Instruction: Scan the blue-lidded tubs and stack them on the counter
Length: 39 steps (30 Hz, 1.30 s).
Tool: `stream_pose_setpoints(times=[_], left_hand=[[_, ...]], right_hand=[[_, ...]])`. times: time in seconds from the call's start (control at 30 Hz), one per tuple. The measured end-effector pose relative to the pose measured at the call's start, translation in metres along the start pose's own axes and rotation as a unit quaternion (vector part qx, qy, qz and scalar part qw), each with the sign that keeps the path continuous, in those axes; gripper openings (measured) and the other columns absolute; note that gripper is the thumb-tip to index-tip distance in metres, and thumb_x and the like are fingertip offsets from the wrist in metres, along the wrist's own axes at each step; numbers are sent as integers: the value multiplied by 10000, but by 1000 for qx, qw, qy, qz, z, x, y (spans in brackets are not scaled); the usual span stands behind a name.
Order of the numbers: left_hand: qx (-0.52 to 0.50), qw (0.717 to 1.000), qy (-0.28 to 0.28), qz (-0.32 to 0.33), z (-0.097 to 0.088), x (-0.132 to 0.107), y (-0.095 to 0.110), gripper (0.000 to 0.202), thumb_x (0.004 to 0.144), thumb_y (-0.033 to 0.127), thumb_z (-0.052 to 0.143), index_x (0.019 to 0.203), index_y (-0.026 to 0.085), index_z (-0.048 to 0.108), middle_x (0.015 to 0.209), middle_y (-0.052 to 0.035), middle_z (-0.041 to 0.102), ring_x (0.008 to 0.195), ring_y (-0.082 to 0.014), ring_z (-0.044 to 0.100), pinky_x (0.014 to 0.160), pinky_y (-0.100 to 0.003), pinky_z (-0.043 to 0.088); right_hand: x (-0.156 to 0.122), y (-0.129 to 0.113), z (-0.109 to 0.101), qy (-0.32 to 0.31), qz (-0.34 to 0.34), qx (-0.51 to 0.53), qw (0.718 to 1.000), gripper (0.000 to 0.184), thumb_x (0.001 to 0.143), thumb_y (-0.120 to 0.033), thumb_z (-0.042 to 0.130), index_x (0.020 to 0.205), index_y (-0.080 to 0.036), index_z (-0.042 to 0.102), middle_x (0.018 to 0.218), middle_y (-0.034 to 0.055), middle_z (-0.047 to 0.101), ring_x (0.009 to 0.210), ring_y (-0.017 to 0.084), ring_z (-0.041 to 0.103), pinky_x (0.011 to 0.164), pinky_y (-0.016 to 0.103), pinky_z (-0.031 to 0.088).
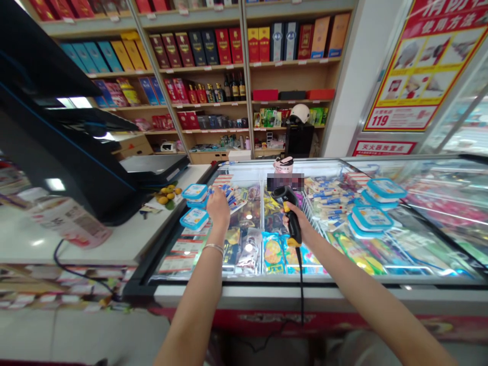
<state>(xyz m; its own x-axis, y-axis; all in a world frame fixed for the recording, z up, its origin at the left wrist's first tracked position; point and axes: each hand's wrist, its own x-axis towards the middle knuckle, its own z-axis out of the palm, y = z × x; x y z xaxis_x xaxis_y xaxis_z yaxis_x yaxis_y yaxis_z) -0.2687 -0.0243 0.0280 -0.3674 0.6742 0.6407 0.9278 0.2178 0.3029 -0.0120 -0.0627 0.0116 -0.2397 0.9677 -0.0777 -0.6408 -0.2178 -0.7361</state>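
Scanner (293, 226), black and yellow, was gripped by right hand (300, 217) above glass-topped freezer (263, 292). Left hand (218, 206) was beside blue-lidded tubs (193, 219), fingers curled; grip contents could not be told.

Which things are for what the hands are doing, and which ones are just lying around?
Probably in use:
- black-and-yellow scanner, held in the right hand
- blue-lidded tubs beside the left hand; I can't tell what that hand grips

Probably just lying around:
- yellow fruit on the counter
- pinkish-white bottle, also there
- white helmet at the back
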Motion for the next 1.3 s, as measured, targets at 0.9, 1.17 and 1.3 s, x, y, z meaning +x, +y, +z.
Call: stream_pose_setpoints(times=[0.9, 1.17, 1.3], left_hand=[[38, 997, -36, 57, 22, -8, -4, 404, 931, 182, 354, 1251, 11, 531, 1169, -231, 639, 1154, -344, 560, 939, -443, 459], [-31, 997, 29, 61, 9, -4, 2, 422, 930, 256, 398, 1263, 26, 515, 1154, -232, 634, 1134, -342, 564, 946, -450, 443], [-105, 986, 80, 106, -4, -4, 30, 421, 964, 347, 357, 1234, 77, 534, 1146, -202, 642, 1104, -321, 569, 952, -448, 421]], right_hand=[[0, 1, -4, -16, 0, 19, 1000, 385, 587, -408, 842, 744, -197, 561, 616, -45, 594, 392, 53, 497, 333, 157, 424], [-32, -53, 6, -21, -144, -56, 988, 353, 638, -455, 788, 748, -203, 567, 543, -56, 518, 389, 58, 450, 337, 158, 385], [-82, -116, -18, -2, -234, -87, 968, 314, 703, -465, 727, 715, -202, 557, 496, -65, 426, 379, 55, 397, 331, 146, 355]])
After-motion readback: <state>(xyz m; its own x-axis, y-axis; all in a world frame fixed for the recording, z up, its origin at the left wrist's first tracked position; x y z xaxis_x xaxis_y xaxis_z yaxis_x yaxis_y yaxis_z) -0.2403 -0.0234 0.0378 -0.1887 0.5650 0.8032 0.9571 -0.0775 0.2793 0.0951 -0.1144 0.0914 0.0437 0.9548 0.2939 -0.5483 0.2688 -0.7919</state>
